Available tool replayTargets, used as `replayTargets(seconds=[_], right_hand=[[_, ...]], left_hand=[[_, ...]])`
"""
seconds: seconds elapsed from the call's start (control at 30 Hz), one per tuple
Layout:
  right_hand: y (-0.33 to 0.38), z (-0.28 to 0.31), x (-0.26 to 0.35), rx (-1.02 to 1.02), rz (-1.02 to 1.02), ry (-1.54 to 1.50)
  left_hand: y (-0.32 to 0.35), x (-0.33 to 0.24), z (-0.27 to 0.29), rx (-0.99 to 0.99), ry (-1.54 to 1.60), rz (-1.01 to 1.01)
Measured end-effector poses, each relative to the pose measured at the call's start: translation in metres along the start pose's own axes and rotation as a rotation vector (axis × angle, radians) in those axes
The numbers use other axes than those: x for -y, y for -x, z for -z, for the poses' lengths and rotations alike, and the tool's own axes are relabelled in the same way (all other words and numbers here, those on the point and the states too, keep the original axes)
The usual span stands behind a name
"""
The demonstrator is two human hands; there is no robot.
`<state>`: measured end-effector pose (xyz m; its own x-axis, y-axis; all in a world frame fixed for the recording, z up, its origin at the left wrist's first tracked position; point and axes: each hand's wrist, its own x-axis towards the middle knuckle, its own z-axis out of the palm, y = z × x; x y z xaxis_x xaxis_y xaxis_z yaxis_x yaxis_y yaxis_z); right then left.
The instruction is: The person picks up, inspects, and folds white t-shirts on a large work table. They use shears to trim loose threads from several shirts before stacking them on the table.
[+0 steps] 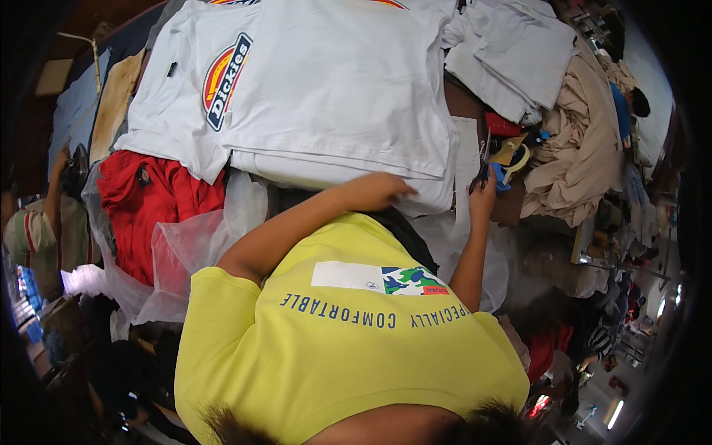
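A stack of folded white T-shirts (334,89) lies in front of me, its near edge hanging toward my body. My left hand (377,191) is at that near edge, fingers stretched to the right and slightly blurred, with nothing seen in them. To the right, my right hand (483,194) is closed round the black handles of a pair of scissors (480,176), their blades pointing away from me. Just beyond it are a yellowish tape roll (517,162) and a blue object (501,178). A white T-shirt with a coloured chest print (226,81) lies on the stack's left.
Red cloth (159,200) sits in clear plastic (182,256) at left. More white garments (512,55) lie back right, beside a beige cloth heap (575,148). A white paper strip (465,163) and a red box (503,124) are near my right hand. Another person's arm (53,189) shows far left.
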<state>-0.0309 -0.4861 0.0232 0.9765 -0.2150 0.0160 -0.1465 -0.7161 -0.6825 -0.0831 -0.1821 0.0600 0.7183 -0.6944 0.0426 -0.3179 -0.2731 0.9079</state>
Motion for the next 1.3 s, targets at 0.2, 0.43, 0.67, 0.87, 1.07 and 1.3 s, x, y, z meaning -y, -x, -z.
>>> replayTargets(seconds=[0.2, 0.43, 0.67, 0.87, 1.07, 1.3], right_hand=[[0.013, -0.006, 0.04, 0.101, -0.055, 0.613], [0.006, -0.017, 0.106, 0.248, 0.329, 0.19], [0.075, -0.125, 0.198, 0.846, 0.421, -0.393], [-0.003, -0.117, 0.249, 0.649, 0.225, -0.845], [-0.03, -0.12, 0.285, 0.656, 0.255, -0.858], [-0.02, -0.061, 0.272, 0.554, 0.331, -0.944]], left_hand=[[0.081, 0.046, 0.049, -0.69, -0.674, 0.264], [0.093, 0.048, 0.078, -0.548, -0.51, 0.361], [0.073, -0.043, 0.095, -0.681, -0.238, 0.254], [0.129, -0.101, 0.108, -0.408, 0.455, 0.247], [0.064, -0.083, 0.079, 0.071, 0.256, 0.321], [0.022, -0.025, 0.068, -1.035, -0.463, -0.145]])
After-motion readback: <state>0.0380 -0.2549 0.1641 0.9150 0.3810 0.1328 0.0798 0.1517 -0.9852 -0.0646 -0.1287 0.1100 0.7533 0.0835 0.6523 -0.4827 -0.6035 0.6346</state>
